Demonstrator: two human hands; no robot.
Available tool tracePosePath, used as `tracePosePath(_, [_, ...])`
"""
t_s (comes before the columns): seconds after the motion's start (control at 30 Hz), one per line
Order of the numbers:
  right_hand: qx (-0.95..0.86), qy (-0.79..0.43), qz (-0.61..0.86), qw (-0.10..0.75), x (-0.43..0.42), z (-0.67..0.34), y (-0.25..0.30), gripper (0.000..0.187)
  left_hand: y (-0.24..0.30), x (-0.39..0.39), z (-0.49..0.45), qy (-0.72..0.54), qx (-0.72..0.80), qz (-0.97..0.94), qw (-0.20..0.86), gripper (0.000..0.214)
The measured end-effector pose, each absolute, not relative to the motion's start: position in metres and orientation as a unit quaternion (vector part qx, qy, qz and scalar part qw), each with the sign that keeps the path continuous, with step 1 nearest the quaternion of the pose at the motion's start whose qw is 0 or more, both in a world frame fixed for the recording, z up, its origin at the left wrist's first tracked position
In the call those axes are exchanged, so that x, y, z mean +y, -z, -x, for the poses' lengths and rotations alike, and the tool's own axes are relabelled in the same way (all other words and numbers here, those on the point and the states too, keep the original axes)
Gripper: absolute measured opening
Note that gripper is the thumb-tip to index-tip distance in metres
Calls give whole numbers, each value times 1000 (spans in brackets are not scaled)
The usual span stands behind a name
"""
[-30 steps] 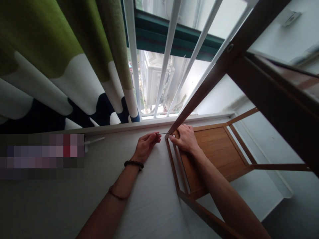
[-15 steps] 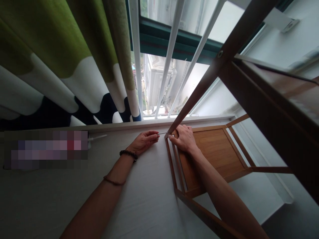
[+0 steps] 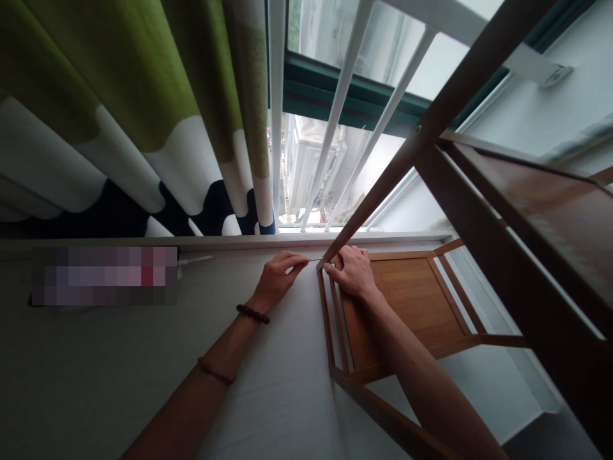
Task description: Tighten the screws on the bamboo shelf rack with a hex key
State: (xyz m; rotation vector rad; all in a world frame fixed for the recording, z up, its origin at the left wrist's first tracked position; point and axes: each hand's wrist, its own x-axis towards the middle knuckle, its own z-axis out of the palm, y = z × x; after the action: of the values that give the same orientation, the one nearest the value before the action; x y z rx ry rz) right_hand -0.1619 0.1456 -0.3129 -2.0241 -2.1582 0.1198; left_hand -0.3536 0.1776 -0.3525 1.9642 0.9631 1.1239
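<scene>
My left hand (image 3: 278, 276) pinches one end of a thin metal rod (image 3: 316, 260) between thumb and fingertips; it looks like a hex key. The rod's far end meets the corner of a brown wooden shelf frame (image 3: 327, 313), where a long leg joins it. Exactly how the tip sits there is too small to make out. On the right of that joint, my right hand (image 3: 353, 271) is wrapped over the frame's corner, thumb toward the rod. Beneath its forearm lies a wooden shelf panel (image 3: 416, 297) set within the frame.
The long wooden leg (image 3: 378, 198) slants up to the right toward a second panel section (image 3: 536, 185). Behind stand white window bars (image 3: 338, 105) and a green, white and navy curtain (image 3: 158, 115). A blurred-out object (image 3: 105, 276) lies at left on the pale surface (image 3: 268, 383).
The left hand has turned, its fingers now more extended around the rod's end. My right hand keeps its hold on the corner. The whole view has shifted slightly.
</scene>
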Motion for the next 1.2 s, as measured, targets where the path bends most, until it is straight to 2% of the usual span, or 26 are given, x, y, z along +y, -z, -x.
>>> tracePosePath(0.13, [-725, -44, 682, 85, 146, 162, 313, 33, 349, 178, 342, -354, 418, -717, 431, 27])
tracePosePath(0.2, [-727, -39, 681, 82, 146, 162, 313, 34, 347, 179, 335, -328, 409, -731, 436, 29])
tracePosePath(0.37, [-730, -35, 677, 87, 147, 161, 315, 33, 345, 181, 321, -328, 389, -777, 370, 26])
tracePosePath(0.63, [-729, -44, 676, 97, 146, 162, 313, 32, 335, 189, 326, -251, 346, -861, 274, 25])
tracePosePath(0.8, [-729, -41, 678, 89, 146, 161, 313, 33, 339, 199, 330, -233, 319, -877, 274, 28])
tracePosePath(0.97, [-729, -46, 678, 84, 146, 162, 311, 33, 345, 200, 333, -237, 343, -880, 230, 33])
tracePosePath(1.2, [-732, -36, 675, 86, 145, 162, 312, 34, 323, 192, 323, -182, 336, -913, 144, 23])
